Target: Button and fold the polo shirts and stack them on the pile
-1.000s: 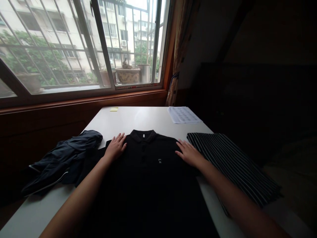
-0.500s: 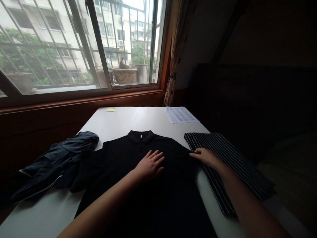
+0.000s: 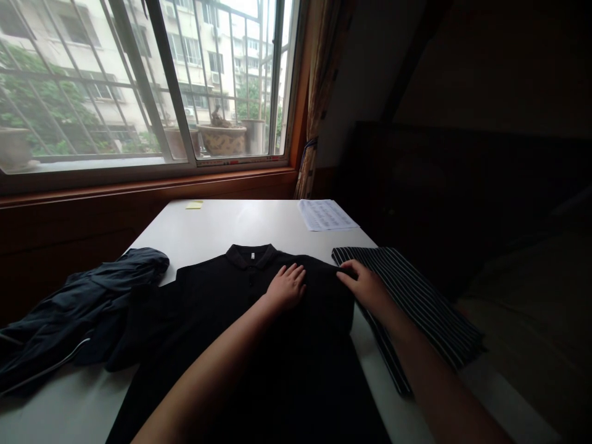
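A black polo shirt (image 3: 277,357) lies spread on the white table, its collar toward the window and a small pale label at the neck. My left hand (image 3: 287,287) rests flat on the chest of the shirt, just right of the button placket, fingers stretched out. At the shirt's right shoulder, my right hand (image 3: 365,287) pinches the fabric between thumb and fingers. Under my right forearm is a folded black-and-white striped cloth (image 3: 416,296), partly hidden. The shirt's left sleeve reaches a crumpled dark garment (image 3: 102,290) with white piping.
The white table (image 3: 222,222) carries printed sheets (image 3: 327,216) at its far right corner and a yellow sticky note (image 3: 194,205) at its far left. Beyond it are a barred window (image 3: 222,80) and a tied curtain (image 3: 308,154).
My right hand has moved up along the sleeve to the shoulder, and the right sleeve now lies drawn in. My left hand has slid slightly up the chest. The view has shifted right.
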`<action>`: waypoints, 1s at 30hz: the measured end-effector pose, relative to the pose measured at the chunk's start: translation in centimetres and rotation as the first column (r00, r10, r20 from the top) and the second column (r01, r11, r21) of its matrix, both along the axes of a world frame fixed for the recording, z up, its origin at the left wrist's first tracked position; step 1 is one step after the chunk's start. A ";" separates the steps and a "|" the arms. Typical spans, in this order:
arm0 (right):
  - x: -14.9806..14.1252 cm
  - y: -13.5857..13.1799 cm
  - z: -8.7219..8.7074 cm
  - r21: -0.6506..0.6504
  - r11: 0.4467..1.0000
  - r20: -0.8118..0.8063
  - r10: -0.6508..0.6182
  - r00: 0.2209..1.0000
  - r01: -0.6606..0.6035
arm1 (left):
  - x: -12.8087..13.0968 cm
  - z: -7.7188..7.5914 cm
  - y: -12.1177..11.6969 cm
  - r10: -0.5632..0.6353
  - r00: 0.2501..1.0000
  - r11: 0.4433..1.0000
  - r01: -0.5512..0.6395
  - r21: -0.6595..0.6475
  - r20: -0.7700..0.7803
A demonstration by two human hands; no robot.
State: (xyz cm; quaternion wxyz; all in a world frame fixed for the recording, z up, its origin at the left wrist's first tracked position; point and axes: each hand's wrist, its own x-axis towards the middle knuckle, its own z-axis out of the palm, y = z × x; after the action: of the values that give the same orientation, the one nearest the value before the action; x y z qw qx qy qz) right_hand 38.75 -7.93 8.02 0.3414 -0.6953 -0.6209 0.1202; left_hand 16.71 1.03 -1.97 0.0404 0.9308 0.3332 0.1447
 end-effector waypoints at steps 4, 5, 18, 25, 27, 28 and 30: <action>-3.7 -0.3 1.1 0.082 0.992 0.039 0.093 0.995 -0.096 | 0.4 0.5 2.2 -0.022 1.000 1.000 0.022 -0.003 -0.009; -4.5 -0.3 1.2 0.103 0.987 0.046 0.117 0.992 -0.121 | 0.5 0.7 2.7 -0.030 0.999 1.000 0.030 -0.003 -0.010; -8.6 -0.5 0.4 0.113 0.934 -0.245 0.356 0.902 -0.338 | -0.8 2.0 5.7 -0.171 0.984 0.982 0.174 -0.069 0.050; -4.3 -3.5 -0.9 0.033 0.948 -0.241 0.316 0.918 -0.317 | -3.5 3.3 7.1 0.012 0.975 0.984 0.028 -0.179 0.220; -3.0 -5.2 -1.6 -0.019 0.946 -0.092 0.321 0.943 -0.324 | -4.4 3.7 6.7 0.073 0.968 0.972 -0.015 -0.234 0.242; -2.6 -6.0 -2.1 -0.046 0.943 -0.026 0.328 0.944 -0.329 | -4.8 3.8 6.3 0.085 0.966 0.965 -0.019 -0.262 0.242; -2.3 -7.5 -3.2 -0.081 0.940 0.089 0.337 0.937 -0.330 | -5.3 4.0 5.3 0.082 0.969 0.952 -0.007 -0.306 0.232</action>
State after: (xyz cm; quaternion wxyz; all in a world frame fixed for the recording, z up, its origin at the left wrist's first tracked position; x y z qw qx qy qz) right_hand 36.44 -15.44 4.78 0.2615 -0.5960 -0.7419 0.1611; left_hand 11.46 6.33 2.04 0.2194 0.8811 0.3652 0.2052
